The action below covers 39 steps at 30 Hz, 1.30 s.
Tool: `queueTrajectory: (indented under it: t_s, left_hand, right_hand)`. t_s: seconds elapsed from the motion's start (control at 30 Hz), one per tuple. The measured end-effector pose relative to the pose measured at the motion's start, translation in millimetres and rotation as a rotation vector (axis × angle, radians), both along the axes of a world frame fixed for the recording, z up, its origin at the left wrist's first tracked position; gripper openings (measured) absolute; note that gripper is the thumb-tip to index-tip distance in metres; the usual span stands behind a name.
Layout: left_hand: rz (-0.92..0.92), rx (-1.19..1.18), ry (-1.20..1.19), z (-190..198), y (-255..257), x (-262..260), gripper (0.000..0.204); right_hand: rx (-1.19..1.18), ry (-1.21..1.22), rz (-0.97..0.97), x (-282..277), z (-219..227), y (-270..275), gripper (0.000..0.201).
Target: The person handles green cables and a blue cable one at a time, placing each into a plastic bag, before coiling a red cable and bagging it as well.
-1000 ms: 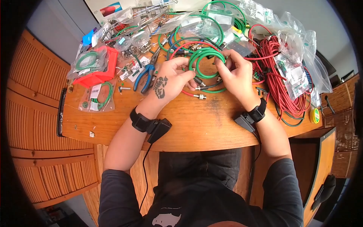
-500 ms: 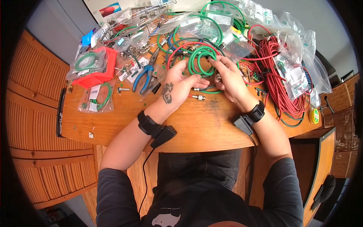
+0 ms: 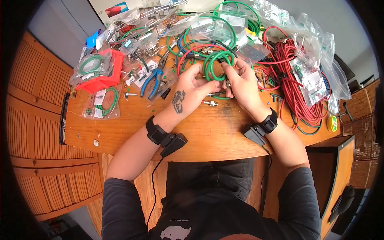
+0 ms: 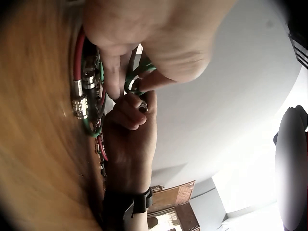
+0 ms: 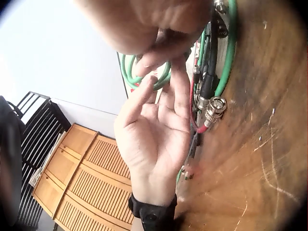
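Green cable (image 3: pixel 205 66) is sitting coiled between the hands; the right hand (image 3: pixel 245 83) is pinching its edge, I'm guessing to keep the loops together, while the left hand (image 3: pixel 193 89) is reaching alongside, fingers fairly straight.

Louvred wooden doors (image 3: pixel 52 152) line the left of the room, and a grey wall (image 3: pixel 336 24) stands far right. Wooden floor (image 3: pixel 160 192) shows below the desk (image 3: pixel 216 140); right, a wood-sided cabinet (image 3: pixel 342 180) is dark inside. White light (image 4: pixel 260 175) glares in.
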<state>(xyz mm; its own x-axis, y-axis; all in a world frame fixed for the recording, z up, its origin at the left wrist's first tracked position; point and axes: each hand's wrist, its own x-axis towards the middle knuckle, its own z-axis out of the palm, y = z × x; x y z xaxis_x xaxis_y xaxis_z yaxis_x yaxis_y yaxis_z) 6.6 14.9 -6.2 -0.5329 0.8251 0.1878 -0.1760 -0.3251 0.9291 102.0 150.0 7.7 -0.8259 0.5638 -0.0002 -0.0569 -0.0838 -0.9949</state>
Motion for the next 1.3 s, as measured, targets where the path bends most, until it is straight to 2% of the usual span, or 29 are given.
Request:
queueTrajectory:
  t_s: [0.13,0.2,0.27,0.3,0.33,0.47,0.53,0.67,0.73,0.77,0.87,1.0,1.07,1.2,1.27,1.3]
  left_hand:
    - [-0.014,-0.027,-0.029,7,0,2,0.026]
    - [0.089,-0.114,-0.029,4,2,-1,0.022]
    - [0.075,-0.108,-0.096,3,1,-11,0.020]
    - [0.060,-0.101,-0.162,2,0,-14,0.019]
    - [0.061,-0.101,-0.161,0,1,-15,0.019]
    - [0.052,-0.111,-0.187,3,-2,-16,0.021]
    - [0.034,-0.143,-0.166,7,-4,-17,0.023]
    - [0.081,-0.211,-0.062,7,-5,-21,0.023]
    - [0.081,-0.214,-0.051,7,-6,-22,0.023]
    - [0.081,-0.202,-0.016,8,-7,-22,0.024]
    - [0.093,-0.179,0.034,9,-7,-19,0.025]
    - [0.152,-0.096,0.101,8,-3,-10,0.025]
    - [0.168,-0.085,0.147,6,-2,-10,0.025]
    - [0.246,-0.072,0.261,11,-1,-5,0.026]
    - [0.271,-0.066,0.320,6,0,-6,0.026]
    - [0.297,-0.061,0.379,5,0,-7,0.026]
  right_hand:
    - [0.109,-0.015,-0.020,1,2,-2,0.018]
    - [0.060,0.024,0.005,0,-1,-2,0.019]
    - [0.012,0.063,0.032,1,-1,-2,0.020]
    - [0.070,0.016,0.057,2,2,-1,0.022]
    - [0.129,-0.031,0.081,4,4,1,0.024]
    - [0.095,-0.020,0.118,4,-5,6,0.029]
    - [0.598,-0.029,-0.085,0,-11,9,0.032]
    - [0.708,0.017,-0.192,2,-5,17,0.032]
    - [1.035,0.171,-0.268,1,-1,22,0.028]
    - [1.075,0.119,-0.281,3,3,21,0.025]
    - [1.114,0.074,-0.188,6,6,24,0.025]
    - [1.006,0.029,-0.166,5,5,20,0.027]
    - [0.823,-0.060,-0.115,6,10,15,0.030]
    - [0.759,-0.102,-0.072,4,1,20,0.035]
    - [0.207,-0.076,0.069,1,-3,21,0.035]
    - [0.207,-0.076,0.070,1,-5,22,0.035]
